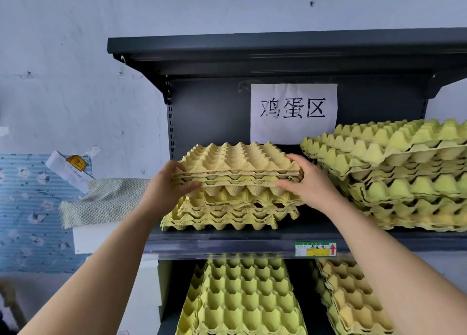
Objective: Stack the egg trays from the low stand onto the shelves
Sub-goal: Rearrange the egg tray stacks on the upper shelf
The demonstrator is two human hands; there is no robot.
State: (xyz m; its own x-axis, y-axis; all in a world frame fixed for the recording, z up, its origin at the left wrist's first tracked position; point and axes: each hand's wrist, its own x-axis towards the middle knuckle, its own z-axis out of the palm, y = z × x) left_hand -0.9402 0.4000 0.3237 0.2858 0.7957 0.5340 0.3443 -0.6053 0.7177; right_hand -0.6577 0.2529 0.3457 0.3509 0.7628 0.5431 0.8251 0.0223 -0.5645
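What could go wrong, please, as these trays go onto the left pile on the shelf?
The left pile is uneven, so the held trays, gripped by the left hand and right hand, may settle crooked and slide. The ragged right pile sits close to that right hand, which might nudge it.

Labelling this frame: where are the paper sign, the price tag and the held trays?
paper sign (294,112), head view, sheet centre.
price tag (316,249), head view, its middle.
held trays (237,158), head view, top surface.
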